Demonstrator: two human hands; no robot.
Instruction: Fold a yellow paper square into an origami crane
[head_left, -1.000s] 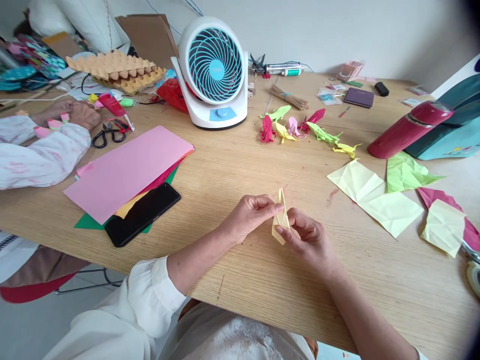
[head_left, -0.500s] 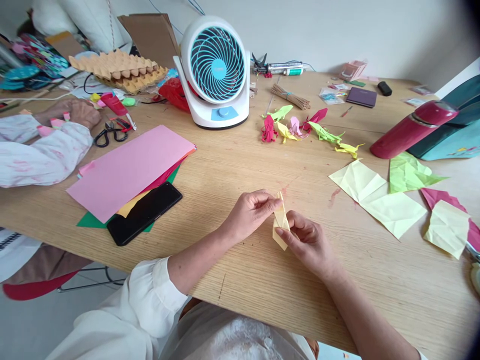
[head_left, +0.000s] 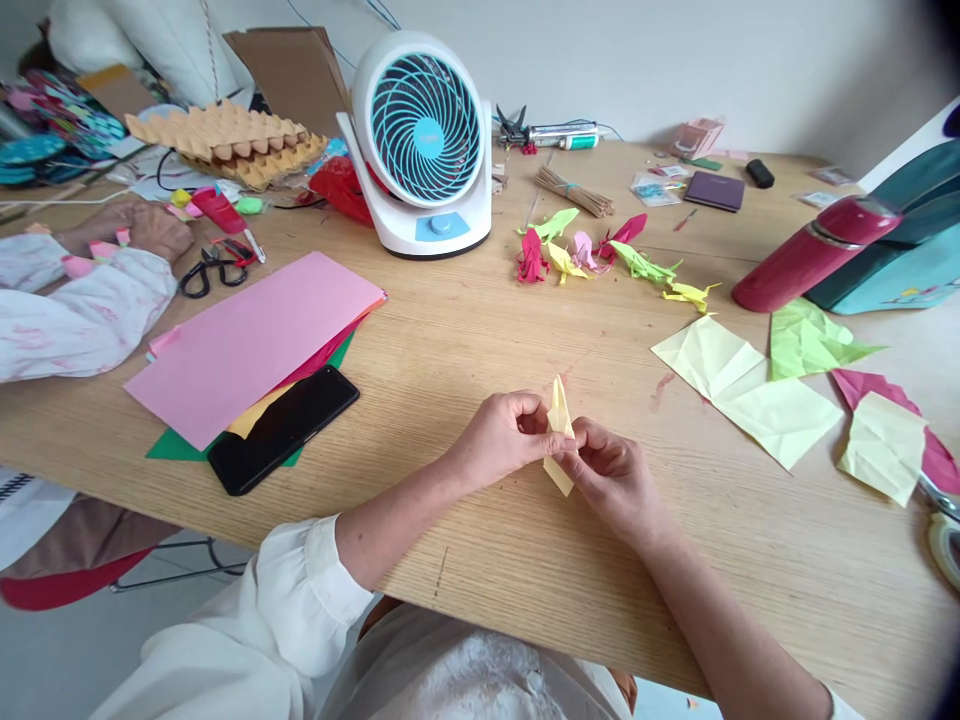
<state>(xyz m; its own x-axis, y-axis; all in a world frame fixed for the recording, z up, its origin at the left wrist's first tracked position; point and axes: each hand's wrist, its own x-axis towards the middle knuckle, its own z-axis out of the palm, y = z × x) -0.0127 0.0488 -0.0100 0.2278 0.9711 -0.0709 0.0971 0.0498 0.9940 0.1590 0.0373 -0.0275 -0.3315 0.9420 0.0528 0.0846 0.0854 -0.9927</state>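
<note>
A narrow strip of folded pale-yellow paper [head_left: 559, 408] is held upright just above the wooden table [head_left: 480, 340]. My left hand [head_left: 504, 432] pinches its middle from the left, thumb across the front. From the right, my right hand [head_left: 611, 475] grips the same paper, its thumb close to the left thumb tip. A pointed end of the paper sticks up above the fingers, and a lower end shows beneath them. The fingers cover its middle folds. Beyond my hands lie several small folded paper figures [head_left: 581, 255] in red, pink, green and yellow.
Creased yellow paper sheets [head_left: 750, 390] lie at right, near a red bottle [head_left: 817, 250]. At left are a black phone [head_left: 283, 430], pink paper [head_left: 259, 345], scissors [head_left: 214, 270] and a co-worker's arms [head_left: 82, 300]. A white fan [head_left: 427, 150] stands at the back.
My left hand has slid down the folded paper, so its thumb now meets my right thumb at the middle. The upper tip of the paper is more exposed.
</note>
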